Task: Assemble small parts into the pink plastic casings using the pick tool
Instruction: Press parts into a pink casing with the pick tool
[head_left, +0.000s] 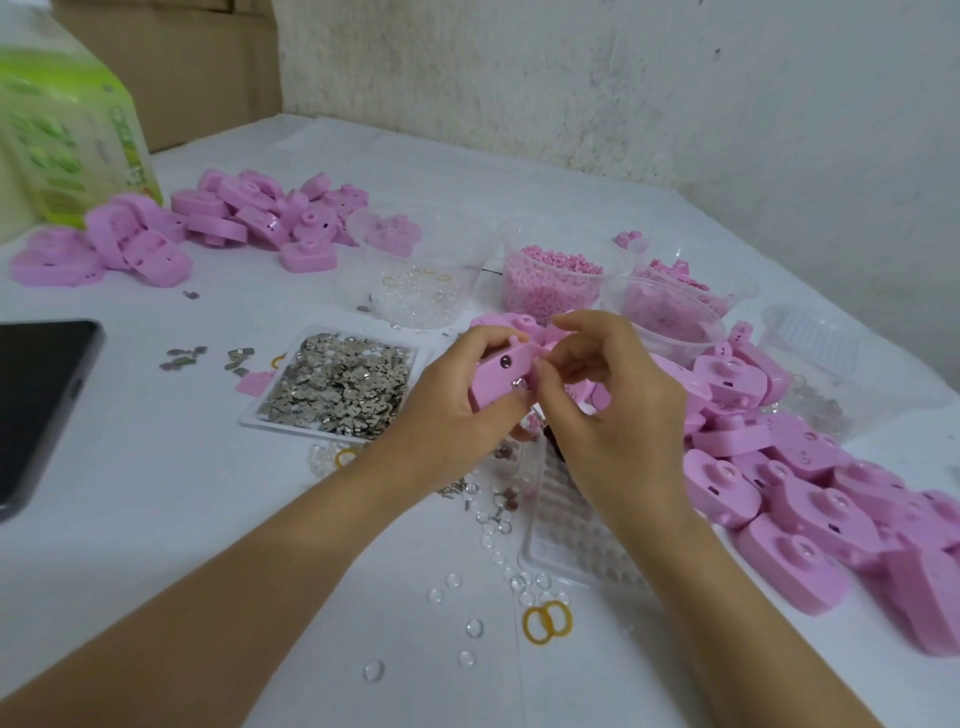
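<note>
Just right of the tray of metal parts (337, 384), your left hand (457, 384) grips a pink casing (501, 371) while your right hand (613, 415) pinches its edge. You seem mid-insertion; next, press the part squarely home.

Tray (291, 430) left of the held casing (501, 371); cups (514, 244), seemingly holding pellets (558, 275), behind it; a casing pile (831, 509) right.

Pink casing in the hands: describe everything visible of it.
The pink casing looks like matte moulded plastic with rounded corners, tilted on edge above the white table. Its side wall faces the camera and shows a small dark round spot and, lower, a shiny one. The left hand grips it from the left, thumb on top. The right hand pinches its right edge. The hands hide the rest.
</note>
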